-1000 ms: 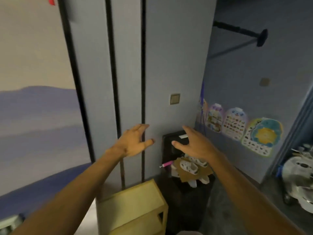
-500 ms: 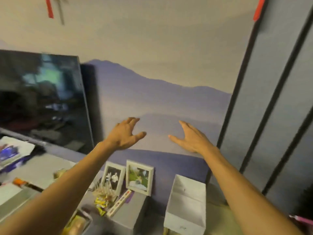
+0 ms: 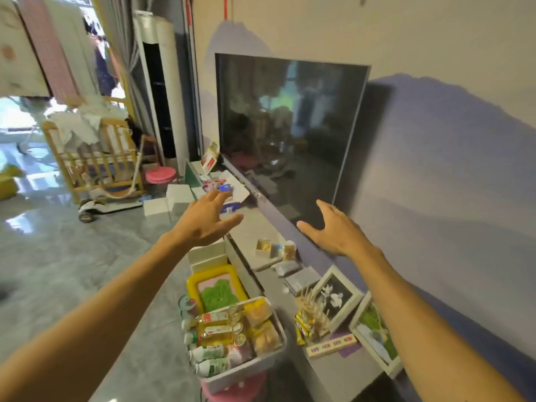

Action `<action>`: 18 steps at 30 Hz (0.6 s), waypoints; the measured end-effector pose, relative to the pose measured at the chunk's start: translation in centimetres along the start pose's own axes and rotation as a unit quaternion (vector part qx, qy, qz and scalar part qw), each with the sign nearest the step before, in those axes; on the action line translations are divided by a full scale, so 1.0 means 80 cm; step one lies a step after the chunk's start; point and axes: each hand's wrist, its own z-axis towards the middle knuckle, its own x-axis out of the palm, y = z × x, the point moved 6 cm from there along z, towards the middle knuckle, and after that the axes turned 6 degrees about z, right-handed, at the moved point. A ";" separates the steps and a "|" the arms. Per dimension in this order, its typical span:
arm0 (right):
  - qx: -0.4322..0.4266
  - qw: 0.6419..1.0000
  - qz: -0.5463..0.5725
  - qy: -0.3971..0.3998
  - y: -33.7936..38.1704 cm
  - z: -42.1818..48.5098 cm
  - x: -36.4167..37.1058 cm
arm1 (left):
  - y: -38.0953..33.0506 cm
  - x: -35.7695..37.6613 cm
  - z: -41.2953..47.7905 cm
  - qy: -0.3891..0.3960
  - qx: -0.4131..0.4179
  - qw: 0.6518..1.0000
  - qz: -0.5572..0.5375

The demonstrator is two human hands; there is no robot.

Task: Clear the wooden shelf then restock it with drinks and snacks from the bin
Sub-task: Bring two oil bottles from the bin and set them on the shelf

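Reaching forward with both arms, the person holds the left hand (image 3: pixel 207 219) and right hand (image 3: pixel 333 230) empty, fingers spread, in front of the television (image 3: pixel 290 126). The bin (image 3: pixel 249 369), packed with bottled drinks (image 3: pixel 214 329) and wrapped snacks (image 3: pixel 262 326), sits on a pink stool (image 3: pixel 235 391) just beside the grey worktop (image 3: pixel 336 369).

Bright daylight from far left doorway; glare on floor (image 3: pixel 58 256); wide-angle edge distortion; slight motion blur.
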 end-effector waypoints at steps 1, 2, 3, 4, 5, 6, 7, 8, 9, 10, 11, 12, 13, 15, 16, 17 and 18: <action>-0.014 1.000 0.001 0.014 0.009 0.023 0.015 | 0.022 0.005 0.003 0.001 -0.023 1.000 0.008; -0.028 0.999 0.003 0.028 0.017 0.046 0.031 | 0.042 0.010 0.007 0.002 -0.046 0.999 0.010; -0.040 0.998 0.005 0.043 0.024 0.066 0.046 | 0.060 0.017 0.010 0.005 -0.070 0.998 0.008; -0.053 0.997 0.008 0.055 0.029 0.086 0.062 | 0.075 0.025 0.013 0.007 -0.091 0.996 0.007; -0.068 0.995 0.010 0.070 0.034 0.106 0.081 | 0.089 0.034 0.015 0.009 -0.111 0.994 0.007; -0.081 0.993 0.009 0.083 0.038 0.123 0.098 | 0.101 0.045 0.017 0.009 -0.126 0.992 0.010; -0.089 0.991 0.009 0.099 0.038 0.139 0.118 | 0.110 0.057 0.017 0.013 -0.141 0.990 0.011; -0.093 0.989 0.009 0.113 0.037 0.155 0.139 | 0.120 0.073 0.016 0.020 -0.155 0.988 0.012; -0.093 0.987 0.010 0.130 0.033 0.168 0.163 | 0.128 0.092 0.014 0.029 -0.169 0.985 0.012; -0.094 0.985 0.011 0.147 0.030 0.178 0.187 | 0.136 0.112 0.012 0.037 -0.180 0.983 0.009; -0.098 0.981 0.010 0.164 0.026 0.186 0.212 | 0.144 0.133 0.008 0.048 -0.191 0.980 0.008; -0.102 0.978 0.007 0.183 0.022 0.191 0.237 | 0.152 0.155 0.004 0.062 -0.201 0.978 0.006; -0.104 0.973 0.005 0.204 0.019 0.192 0.261 | 0.161 0.179 -0.001 0.077 -0.210 0.975 0.003; -0.110 0.963 0.004 0.245 0.012 0.190 0.317 | 0.183 0.231 -0.009 0.109 -0.225 0.968 -0.007; -0.112 0.958 -0.001 0.264 0.008 0.189 0.347 | 0.194 0.258 -0.014 0.125 -0.235 0.964 -0.014; -0.110 0.954 -0.007 0.280 0.004 0.189 0.381 | 0.206 0.284 -0.020 0.140 -0.248 0.958 -0.021; -0.111 0.949 -0.012 0.293 -0.002 0.192 0.417 | 0.219 0.313 -0.027 0.153 -0.259 0.953 -0.028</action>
